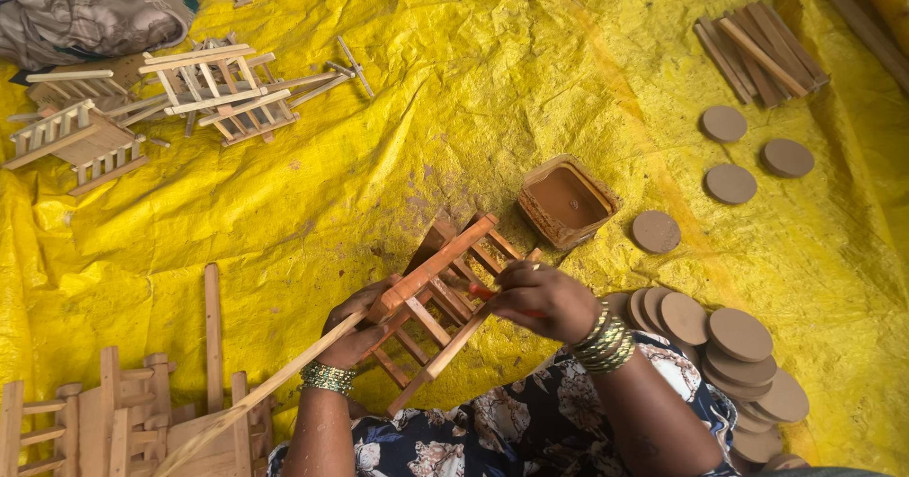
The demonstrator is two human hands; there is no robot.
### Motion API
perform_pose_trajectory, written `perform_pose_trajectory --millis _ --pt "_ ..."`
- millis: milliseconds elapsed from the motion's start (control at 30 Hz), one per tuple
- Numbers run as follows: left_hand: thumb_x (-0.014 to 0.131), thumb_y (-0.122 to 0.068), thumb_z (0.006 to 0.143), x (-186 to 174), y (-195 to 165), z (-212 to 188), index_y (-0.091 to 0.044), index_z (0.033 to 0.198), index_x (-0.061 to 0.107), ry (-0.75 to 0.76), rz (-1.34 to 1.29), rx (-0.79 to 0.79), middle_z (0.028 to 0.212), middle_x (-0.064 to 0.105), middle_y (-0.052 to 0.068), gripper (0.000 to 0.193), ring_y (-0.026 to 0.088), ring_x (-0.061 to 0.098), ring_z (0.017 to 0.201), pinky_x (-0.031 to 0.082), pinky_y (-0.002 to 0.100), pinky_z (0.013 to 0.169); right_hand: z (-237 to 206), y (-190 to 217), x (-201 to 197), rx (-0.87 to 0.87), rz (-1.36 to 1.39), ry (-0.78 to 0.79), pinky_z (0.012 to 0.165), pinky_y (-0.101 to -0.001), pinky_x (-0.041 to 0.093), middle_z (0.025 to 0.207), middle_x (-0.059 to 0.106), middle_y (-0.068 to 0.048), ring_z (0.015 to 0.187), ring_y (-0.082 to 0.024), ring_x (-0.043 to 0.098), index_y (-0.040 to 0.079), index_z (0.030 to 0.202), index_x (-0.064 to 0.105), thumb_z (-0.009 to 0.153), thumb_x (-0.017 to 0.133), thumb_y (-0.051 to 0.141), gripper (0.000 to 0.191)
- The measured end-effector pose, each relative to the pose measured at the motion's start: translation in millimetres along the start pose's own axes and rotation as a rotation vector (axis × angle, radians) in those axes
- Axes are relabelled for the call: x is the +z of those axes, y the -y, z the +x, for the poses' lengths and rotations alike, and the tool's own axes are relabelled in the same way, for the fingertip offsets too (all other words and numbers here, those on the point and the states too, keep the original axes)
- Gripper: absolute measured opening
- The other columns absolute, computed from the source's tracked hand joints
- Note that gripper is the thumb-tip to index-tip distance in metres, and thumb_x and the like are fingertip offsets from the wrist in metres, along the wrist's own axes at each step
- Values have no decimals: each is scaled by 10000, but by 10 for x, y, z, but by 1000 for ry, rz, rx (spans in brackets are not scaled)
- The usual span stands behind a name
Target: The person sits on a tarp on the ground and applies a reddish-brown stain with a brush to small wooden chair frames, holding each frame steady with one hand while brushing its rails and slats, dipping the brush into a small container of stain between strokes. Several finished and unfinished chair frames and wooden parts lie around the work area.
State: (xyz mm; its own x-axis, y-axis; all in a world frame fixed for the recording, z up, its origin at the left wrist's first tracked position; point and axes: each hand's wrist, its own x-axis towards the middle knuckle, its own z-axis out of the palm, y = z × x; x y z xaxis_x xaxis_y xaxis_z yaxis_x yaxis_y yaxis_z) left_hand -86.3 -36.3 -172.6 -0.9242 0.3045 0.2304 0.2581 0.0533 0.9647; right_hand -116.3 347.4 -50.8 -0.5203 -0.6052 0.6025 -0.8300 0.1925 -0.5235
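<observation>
My left hand grips a small wooden slatted frame, partly coated reddish brown, and holds it tilted above my lap. A long pale stick runs from under that hand toward the lower left. My right hand pinches a thin red-handled brush against the frame's slats. Just beyond the frame, a square tub of brown paint sits on the yellow tarp.
Brown round discs are stacked at my right, with loose discs farther out. Dark slats lie at top right. Unpainted wooden frames lie at top left near another person's knee. More bare frames stand at bottom left.
</observation>
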Motion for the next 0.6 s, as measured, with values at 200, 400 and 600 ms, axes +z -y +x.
perform_pose_trajectory --millis 200,400,600 --pt "757 25 714 25 -53 22 -86 1348 652 -105 -13 -263 1460 618 111 652 254 570 1368 485 461 1120 -76 113 -382 68 18 -159 877 -416 614 974 713 -117 982 -284 732 66 922 741 871 785 170 124" --pt "744 59 720 20 -78 30 -70 1366 638 -50 -47 -157 1508 573 120 668 257 524 1417 459 455 1145 34 177 -260 -53 92 -28 875 -419 609 1020 725 -122 1028 -310 727 50 946 746 870 786 145 128" --pt "740 40 714 8 -41 44 -64 1351 654 -57 -89 -162 1494 592 140 652 275 564 1381 488 468 1126 -101 225 -285 132 -2 -242 853 -394 627 1002 738 -115 987 -275 743 39 960 740 865 781 178 173"
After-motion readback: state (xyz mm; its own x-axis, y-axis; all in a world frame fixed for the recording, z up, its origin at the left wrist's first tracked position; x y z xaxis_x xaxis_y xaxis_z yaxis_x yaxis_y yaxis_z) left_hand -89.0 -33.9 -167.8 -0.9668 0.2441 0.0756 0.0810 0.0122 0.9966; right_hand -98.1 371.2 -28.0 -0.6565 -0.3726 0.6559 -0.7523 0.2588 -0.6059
